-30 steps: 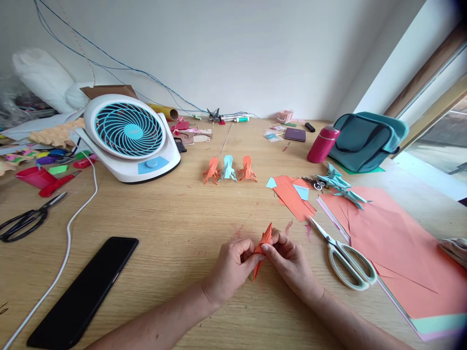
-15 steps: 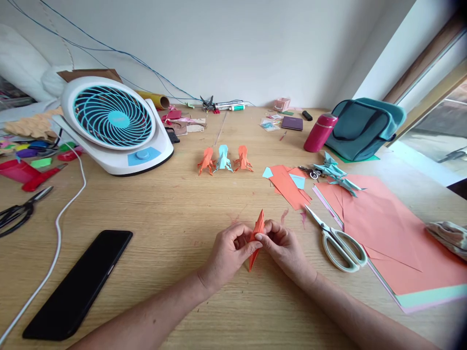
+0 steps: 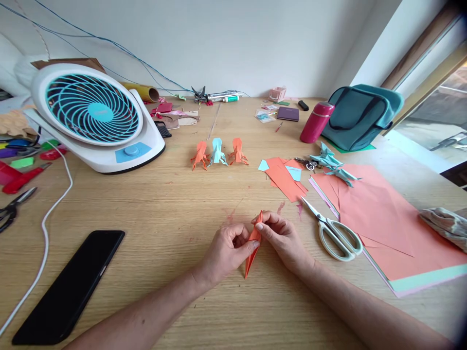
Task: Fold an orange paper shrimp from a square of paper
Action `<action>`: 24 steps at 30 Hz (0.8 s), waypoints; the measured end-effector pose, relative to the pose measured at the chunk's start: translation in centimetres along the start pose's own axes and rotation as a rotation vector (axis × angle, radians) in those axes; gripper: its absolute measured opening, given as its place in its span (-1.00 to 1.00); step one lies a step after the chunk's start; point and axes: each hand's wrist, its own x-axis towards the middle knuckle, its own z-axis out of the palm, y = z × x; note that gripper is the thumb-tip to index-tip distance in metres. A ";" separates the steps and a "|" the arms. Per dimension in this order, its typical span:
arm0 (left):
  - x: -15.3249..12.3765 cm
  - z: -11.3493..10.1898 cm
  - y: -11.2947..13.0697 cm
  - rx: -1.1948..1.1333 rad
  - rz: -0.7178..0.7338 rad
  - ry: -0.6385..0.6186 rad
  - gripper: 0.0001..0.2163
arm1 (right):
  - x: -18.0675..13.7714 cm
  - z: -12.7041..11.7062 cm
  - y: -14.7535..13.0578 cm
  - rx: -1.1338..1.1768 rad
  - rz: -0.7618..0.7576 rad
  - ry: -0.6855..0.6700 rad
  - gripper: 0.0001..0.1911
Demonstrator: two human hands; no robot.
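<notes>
A narrow, pointed piece of folded orange paper [image 3: 251,260] is held between both hands over the table, its lower tip slanting toward me. My left hand [image 3: 230,249] pinches its middle from the left, thumb on top. Higher up, my right hand [image 3: 280,236] grips the paper near its upper end with thumb and curled fingers. Beyond the hands stand three folded paper figures with thin legs: an orange one [image 3: 200,155] on the left, a light blue one [image 3: 218,152] in the middle and another orange one [image 3: 238,151] on the right.
White-handled scissors [image 3: 339,238] lie right of my hands, beside stacked coloured sheets [image 3: 386,233] and orange paper strips [image 3: 286,180]. Blue folded paper figures [image 3: 333,163] rest on the stack's far edge. Leftward are a black phone [image 3: 69,287] and a fan [image 3: 98,116]; a pink bottle [image 3: 316,122] stands far right.
My right hand has shifted up toward the paper's upper end. The folded paper tilts more, its lower tip now further left and nearer me. The camera view has turned slightly.
</notes>
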 end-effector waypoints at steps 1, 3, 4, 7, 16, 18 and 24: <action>-0.1 0.0 0.0 0.011 -0.002 0.002 -0.68 | 0.0 0.0 0.0 -0.001 -0.001 0.003 -0.65; -0.2 0.1 0.1 0.028 -0.008 0.007 -0.68 | 0.0 0.0 -0.1 -0.006 -0.003 0.008 -0.64; -0.2 0.1 0.1 0.031 -0.011 0.008 -0.68 | 0.0 0.0 -0.1 -0.008 -0.003 0.010 -0.64; -0.3 0.2 0.3 0.033 -0.027 0.005 -0.69 | 0.0 0.0 -0.1 -0.010 -0.006 0.011 -0.62; -0.2 0.3 0.2 0.062 -0.064 0.018 -0.71 | 0.1 -0.3 0.3 -0.041 -0.025 0.046 -0.66; -0.2 0.4 0.2 0.065 -0.066 0.017 -0.71 | 0.0 -0.3 0.3 -0.050 -0.026 0.047 -0.66; -0.3 0.4 0.3 0.066 -0.076 0.012 -0.70 | -0.1 -0.3 0.3 -0.067 -0.033 0.052 -0.65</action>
